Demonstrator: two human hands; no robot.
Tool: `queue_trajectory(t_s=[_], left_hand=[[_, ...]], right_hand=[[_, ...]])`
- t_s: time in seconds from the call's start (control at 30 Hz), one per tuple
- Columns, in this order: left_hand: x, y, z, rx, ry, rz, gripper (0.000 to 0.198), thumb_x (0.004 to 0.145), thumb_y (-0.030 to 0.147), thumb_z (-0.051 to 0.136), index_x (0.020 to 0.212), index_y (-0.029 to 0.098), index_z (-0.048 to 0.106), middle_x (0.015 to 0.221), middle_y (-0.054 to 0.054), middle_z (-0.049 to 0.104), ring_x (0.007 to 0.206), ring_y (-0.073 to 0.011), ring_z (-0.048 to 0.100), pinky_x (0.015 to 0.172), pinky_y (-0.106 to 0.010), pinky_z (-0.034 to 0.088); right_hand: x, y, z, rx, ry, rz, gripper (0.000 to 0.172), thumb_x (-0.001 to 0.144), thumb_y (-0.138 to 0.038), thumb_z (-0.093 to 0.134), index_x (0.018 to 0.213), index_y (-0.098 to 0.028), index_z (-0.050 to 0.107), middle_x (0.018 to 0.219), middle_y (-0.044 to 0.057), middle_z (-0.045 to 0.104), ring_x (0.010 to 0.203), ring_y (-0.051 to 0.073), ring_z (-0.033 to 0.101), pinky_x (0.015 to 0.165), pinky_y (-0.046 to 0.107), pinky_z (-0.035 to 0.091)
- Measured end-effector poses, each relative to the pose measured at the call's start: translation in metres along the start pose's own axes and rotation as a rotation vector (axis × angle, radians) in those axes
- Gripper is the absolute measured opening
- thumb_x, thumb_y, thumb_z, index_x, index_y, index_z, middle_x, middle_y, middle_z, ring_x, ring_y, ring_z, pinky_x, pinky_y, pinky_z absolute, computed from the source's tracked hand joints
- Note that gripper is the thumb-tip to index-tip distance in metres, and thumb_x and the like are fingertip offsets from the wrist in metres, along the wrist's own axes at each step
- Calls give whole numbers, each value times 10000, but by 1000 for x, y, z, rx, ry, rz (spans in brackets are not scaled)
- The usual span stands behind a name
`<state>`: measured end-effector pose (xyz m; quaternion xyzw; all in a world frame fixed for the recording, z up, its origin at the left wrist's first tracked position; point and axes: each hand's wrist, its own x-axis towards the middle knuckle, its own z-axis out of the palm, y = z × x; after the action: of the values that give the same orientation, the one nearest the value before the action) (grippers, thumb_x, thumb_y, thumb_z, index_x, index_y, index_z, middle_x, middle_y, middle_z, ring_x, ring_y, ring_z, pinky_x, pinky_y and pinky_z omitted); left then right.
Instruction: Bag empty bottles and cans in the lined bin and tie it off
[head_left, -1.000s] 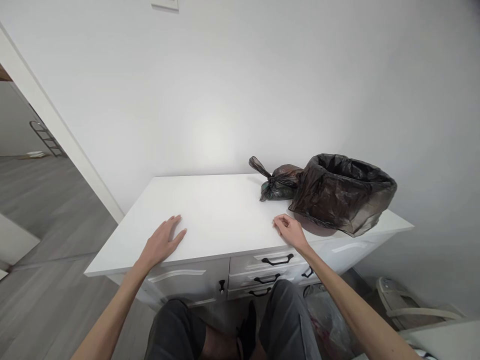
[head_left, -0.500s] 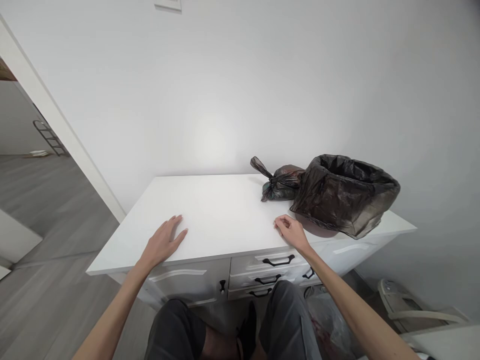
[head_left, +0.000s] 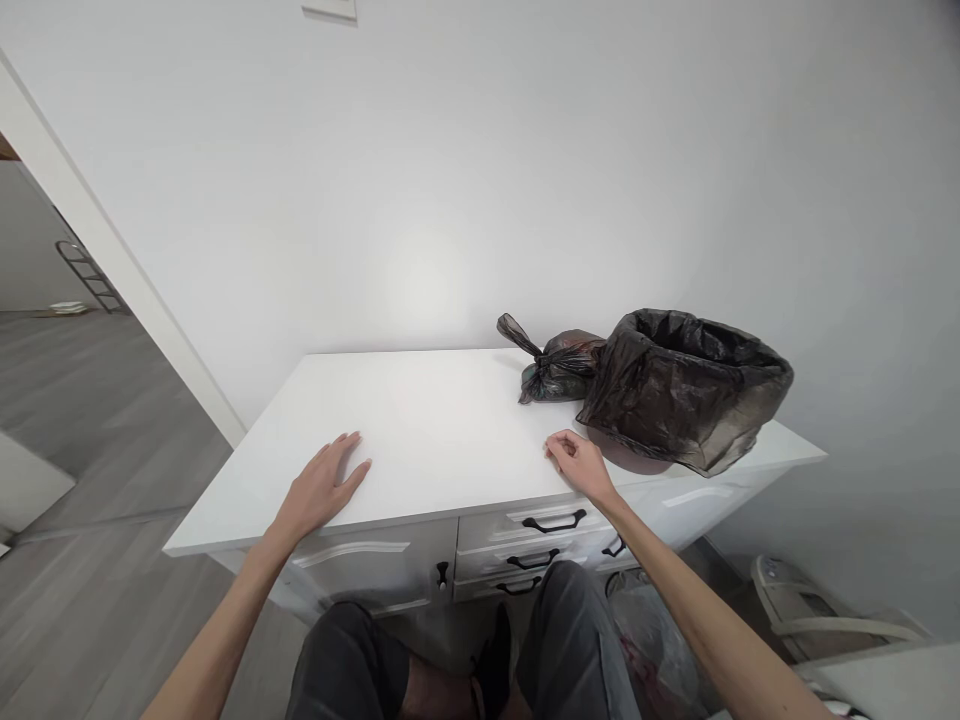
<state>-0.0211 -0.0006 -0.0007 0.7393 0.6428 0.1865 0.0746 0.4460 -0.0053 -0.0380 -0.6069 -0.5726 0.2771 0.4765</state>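
My left hand (head_left: 321,487) lies flat on the left part of the white cabinet top (head_left: 420,420), thumb apart from the fingers and nothing in it. Near the front edge to the right, my right hand (head_left: 581,464) rests on its side with curled fingers, and nothing shows in them. Just beyond it stands a bin lined with a black plastic bag (head_left: 682,390), its mouth open. A small knotted black bag (head_left: 562,368) lies against the bin's left side.
Drawers with black handles (head_left: 555,522) are under the top. My knees are below its front edge. A clear plastic bag (head_left: 652,630) and a pale chair-like object (head_left: 832,615) are at the lower right. A doorway is at the left.
The whole view has shifted very slightly, so things appear a little further left. Both hands keep their places on the cabinet top.
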Motion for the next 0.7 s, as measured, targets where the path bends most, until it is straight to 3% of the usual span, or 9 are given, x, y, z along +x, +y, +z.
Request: queue_trajectory(t_s=[0.7], left_hand=[[-1,3,-1,0,29,21,701,1005,665,408,1557,248,522,1672,-73,488,1554,-353,445,1241,-542,434]], right_hand=[[6,-2,2,-64,26,-17,297,897,-497,586,842,-223,687,792,46,777,575,181,611,650,313,472]])
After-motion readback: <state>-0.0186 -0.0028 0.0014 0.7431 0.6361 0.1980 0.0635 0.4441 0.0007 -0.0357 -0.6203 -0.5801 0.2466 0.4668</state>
